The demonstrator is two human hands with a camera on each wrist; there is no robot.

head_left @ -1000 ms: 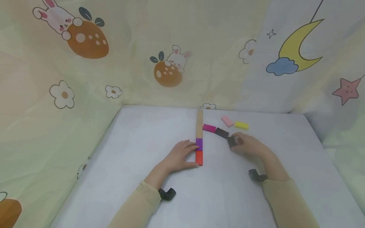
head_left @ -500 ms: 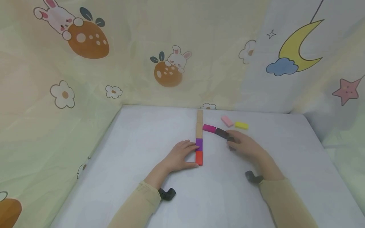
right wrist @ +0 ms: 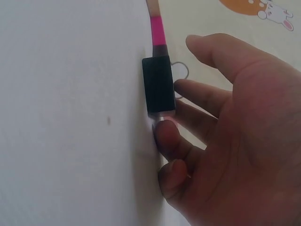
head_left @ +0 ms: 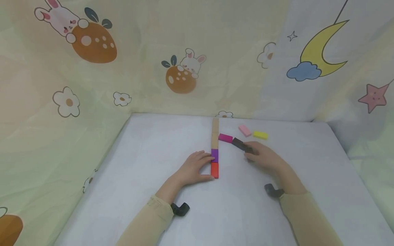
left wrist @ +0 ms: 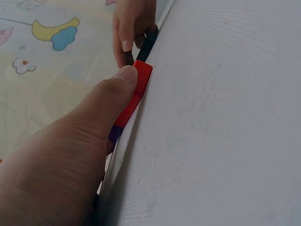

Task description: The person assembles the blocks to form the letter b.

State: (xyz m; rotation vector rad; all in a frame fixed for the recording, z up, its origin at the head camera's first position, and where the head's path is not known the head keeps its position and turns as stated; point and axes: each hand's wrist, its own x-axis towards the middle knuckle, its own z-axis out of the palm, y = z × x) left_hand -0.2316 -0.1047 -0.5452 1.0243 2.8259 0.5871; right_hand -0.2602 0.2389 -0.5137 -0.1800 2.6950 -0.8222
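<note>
In the head view, a row runs away from me: a red block (head_left: 214,171), a purple block (head_left: 214,154) and tan wooden blocks (head_left: 215,133). My left hand (head_left: 193,168) lies beside it, thumb at the red block's near end and fingertips on the purple one. A magenta block (head_left: 225,138) and a dark block (head_left: 238,143) branch off right. My right hand (head_left: 266,155) reaches a second dark block (right wrist: 159,87) at the branch's end. In the right wrist view its fingers lie along that block's far side, with the thumb (right wrist: 211,49) lifted apart from it.
A pink block (head_left: 245,130) and a yellow block (head_left: 260,135) lie behind the branch. The white table (head_left: 197,218) meets a patterned cloth (head_left: 227,85) at its back edge. Dark wrist devices (head_left: 181,209) sit at both cuffs.
My right hand has shifted slightly left, and the end dark block has swung round, more in line with the other dark block. The left hand has stayed put.
</note>
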